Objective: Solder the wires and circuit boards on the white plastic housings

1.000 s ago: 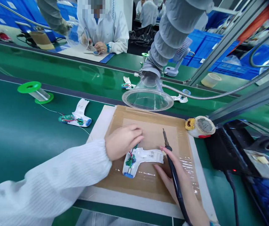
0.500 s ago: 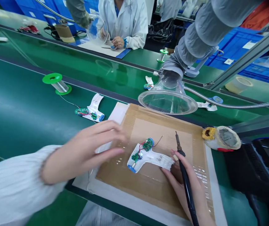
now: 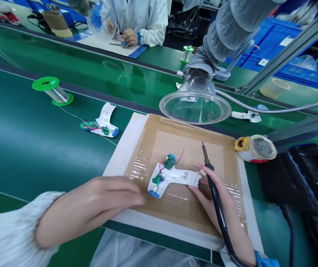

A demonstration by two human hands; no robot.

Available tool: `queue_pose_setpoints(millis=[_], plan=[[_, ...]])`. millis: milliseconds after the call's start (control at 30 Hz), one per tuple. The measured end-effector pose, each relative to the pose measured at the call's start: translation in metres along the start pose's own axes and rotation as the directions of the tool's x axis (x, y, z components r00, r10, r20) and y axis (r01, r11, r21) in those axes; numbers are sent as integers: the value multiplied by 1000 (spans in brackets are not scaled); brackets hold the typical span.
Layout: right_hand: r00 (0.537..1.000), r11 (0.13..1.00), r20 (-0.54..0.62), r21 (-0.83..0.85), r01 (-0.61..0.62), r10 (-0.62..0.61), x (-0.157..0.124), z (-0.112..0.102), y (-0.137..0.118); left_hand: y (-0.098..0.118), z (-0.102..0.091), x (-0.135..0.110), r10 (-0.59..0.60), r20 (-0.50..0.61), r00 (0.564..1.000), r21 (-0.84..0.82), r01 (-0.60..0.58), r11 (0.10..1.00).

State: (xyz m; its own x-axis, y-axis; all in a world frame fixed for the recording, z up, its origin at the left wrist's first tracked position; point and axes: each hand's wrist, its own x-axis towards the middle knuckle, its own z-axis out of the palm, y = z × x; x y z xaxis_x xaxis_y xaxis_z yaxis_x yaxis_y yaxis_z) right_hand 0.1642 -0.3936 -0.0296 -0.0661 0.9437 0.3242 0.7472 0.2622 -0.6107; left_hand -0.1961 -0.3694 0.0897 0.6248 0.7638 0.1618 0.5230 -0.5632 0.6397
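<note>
My right hand (image 3: 222, 204) is wrapped round a black soldering iron (image 3: 216, 189), its tip pointing up and away over the board. Thumb and fingers of the same hand also touch the handle end of a white T-shaped plastic shell (image 3: 185, 177). In the shell lie a green circuit board (image 3: 169, 162), red and green wires, and blue end parts; one thin wire sticks out. My left hand (image 3: 100, 204) is low over the board's left edge, left of the shell and apart from it. Its fingers are pressed together and slightly blurred; whatever they hold is hidden.
Tape covers the cardboard work board (image 3: 136, 174). A solder spool (image 3: 55, 91) and another shell with circuitry (image 3: 105, 120) stand on the left. A clear fume hood (image 3: 195, 107) hangs above the back edge. A tip-cleaning pot (image 3: 261, 148) is right; a co-worker's hands (image 3: 129, 37) are opposite.
My left hand has come down and towards me, its spread fingers closing together. The camera view has shifted slightly. My right hand still holds the soldering iron and the shell's end.
</note>
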Motion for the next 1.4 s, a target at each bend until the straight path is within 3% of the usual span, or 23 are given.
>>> queue_pose_setpoints(millis=[67, 133, 267, 400, 500, 600, 733, 833, 1000, 1400], plan=[[1000, 1000, 21, 10, -10, 10, 1, -1, -5, -3, 6, 35, 156, 21, 988, -68, -154, 986], [1000, 1000, -1, 9, 15, -15, 3, -3, -12, -13, 20, 67, 265, -49, 963, -66, -268, 961], [993, 999, -115, -30, 13, -17, 6, -2, -22, -34, 54, 101, 360, -166, 918, 7, -364, 932], [993, 995, -76, 40, -89, 92, 8, 2, -26, -26, 74, 96, 359, -201, 911, 21, -363, 932], [992, 991, -48, 71, -113, 116, 10, 2, -28, -18, 79, 89, 423, -199, 884, 42, -424, 905], [976, 996, -205, 67, -58, 71, 7, -3, -30, -24, 81, 89, 452, -204, 869, 60, -450, 891], [909, 972, -415, 229, 53, 48, -4, -12, -29, -40, 83, 94, 384, -214, 898, 39, -385, 922], [871, 950, -491, 266, 163, -12, -8, -16, -29, -45, 83, 95, 349, -176, 920, 35, -348, 937], [930, 958, -367, 251, 138, -38, -6, -19, -33, -45, 81, 94, 318, -119, 941, -38, -324, 945], [956, 952, -282, 262, 158, -82, -4, -20, -34, -49, 86, 94, 330, -141, 934, -54, -340, 939]])
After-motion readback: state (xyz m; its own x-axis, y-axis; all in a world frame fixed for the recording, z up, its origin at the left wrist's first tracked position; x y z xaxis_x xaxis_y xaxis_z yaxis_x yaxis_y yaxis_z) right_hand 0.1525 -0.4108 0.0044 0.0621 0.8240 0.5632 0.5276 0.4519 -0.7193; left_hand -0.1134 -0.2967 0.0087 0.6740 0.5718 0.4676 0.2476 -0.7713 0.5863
